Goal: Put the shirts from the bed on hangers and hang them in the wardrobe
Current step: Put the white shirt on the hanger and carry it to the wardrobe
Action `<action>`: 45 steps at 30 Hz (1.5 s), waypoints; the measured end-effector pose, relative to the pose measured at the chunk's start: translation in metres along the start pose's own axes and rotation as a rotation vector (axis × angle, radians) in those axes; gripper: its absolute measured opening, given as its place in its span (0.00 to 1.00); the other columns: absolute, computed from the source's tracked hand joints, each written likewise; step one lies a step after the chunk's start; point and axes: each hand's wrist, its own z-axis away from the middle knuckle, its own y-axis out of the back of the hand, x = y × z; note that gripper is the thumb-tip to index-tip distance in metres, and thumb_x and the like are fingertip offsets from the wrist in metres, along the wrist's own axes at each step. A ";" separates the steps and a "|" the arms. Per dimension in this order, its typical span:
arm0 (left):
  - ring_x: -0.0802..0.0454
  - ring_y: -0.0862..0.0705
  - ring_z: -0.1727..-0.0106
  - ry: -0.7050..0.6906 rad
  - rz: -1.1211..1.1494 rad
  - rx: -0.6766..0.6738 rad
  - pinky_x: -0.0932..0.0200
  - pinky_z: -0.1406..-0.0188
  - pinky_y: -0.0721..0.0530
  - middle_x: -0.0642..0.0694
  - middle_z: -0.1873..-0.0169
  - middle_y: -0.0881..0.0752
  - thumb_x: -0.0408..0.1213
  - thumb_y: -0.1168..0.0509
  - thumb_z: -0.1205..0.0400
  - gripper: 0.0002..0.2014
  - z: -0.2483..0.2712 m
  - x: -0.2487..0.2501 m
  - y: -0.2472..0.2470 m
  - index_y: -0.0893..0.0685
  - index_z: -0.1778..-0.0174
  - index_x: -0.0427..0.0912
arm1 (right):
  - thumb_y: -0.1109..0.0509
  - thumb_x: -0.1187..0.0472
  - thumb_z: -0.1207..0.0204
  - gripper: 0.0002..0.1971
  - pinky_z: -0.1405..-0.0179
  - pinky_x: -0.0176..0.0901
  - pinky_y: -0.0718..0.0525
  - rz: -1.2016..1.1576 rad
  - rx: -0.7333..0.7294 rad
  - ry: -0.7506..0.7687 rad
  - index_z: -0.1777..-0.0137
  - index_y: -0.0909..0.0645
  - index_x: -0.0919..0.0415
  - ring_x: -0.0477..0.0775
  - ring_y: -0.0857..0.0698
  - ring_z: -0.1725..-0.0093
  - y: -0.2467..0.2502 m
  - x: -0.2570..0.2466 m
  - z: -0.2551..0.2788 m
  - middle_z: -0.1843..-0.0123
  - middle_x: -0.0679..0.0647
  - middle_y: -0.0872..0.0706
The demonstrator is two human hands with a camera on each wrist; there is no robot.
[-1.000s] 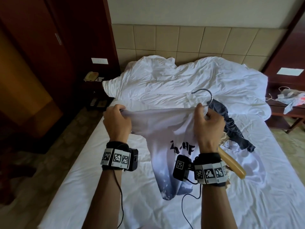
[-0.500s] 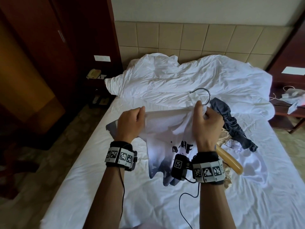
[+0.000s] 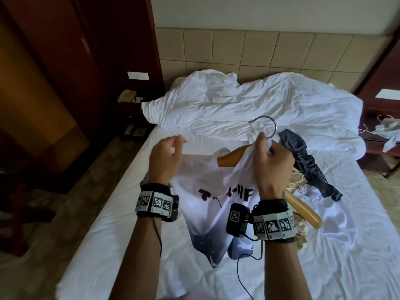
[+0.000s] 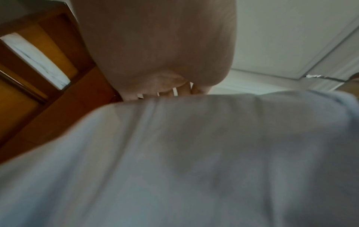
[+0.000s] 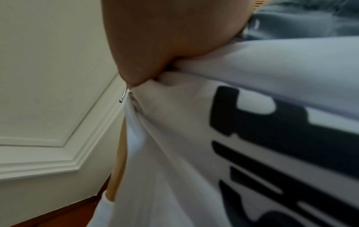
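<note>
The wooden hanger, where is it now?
In the head view the wooden hanger is held above the bed, right of centre, in the right hand, partly under the white shirt.

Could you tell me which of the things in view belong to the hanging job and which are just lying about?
Job: white printed shirt, wooden hanger, dark shirt, right hand, left hand.
Lying about: duvet, telephone, wall switch plate.

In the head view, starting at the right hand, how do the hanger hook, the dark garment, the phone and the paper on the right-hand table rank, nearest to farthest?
From the right hand:
1. Hanger hook, just above the fingers.
2. Dark garment, on the bed to the right.
3. Paper and phone, on opposite sides of the bed: too close to call.
</note>
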 end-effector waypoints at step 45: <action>0.41 0.25 0.82 -0.205 -0.144 0.264 0.52 0.76 0.30 0.46 0.85 0.27 0.54 0.57 0.07 0.38 0.003 0.045 0.009 0.29 0.81 0.38 | 0.37 0.46 0.08 0.29 0.73 0.49 0.34 0.094 -0.387 0.169 0.72 0.37 0.53 0.47 0.33 0.77 -0.001 0.016 -0.007 0.79 0.46 0.28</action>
